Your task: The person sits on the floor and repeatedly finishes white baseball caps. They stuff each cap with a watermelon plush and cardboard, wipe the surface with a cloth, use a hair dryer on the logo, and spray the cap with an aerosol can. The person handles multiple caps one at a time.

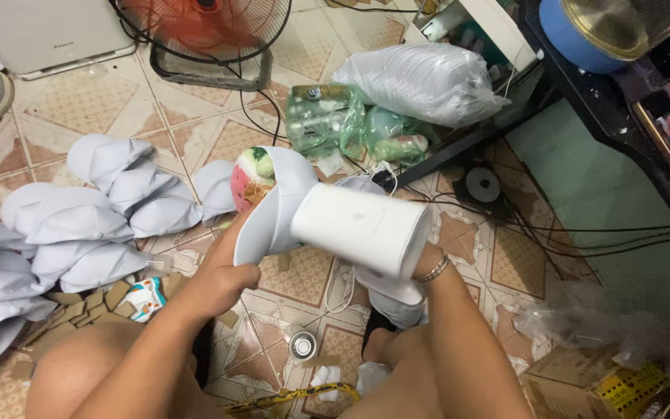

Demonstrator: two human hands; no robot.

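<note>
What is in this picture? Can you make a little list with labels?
place: tiled floor, person sitting
left hand: grips a white foam cover around a round pink and green thing
right hand: hidden behind a white heat gun, only the wrist with a bracelet shows
left side: pile of white covers
behind: fan, clear bags
near knees: small can

Head-worn view, steeply downward and close over the tiled floor (195, 124) (single camera)
</note>
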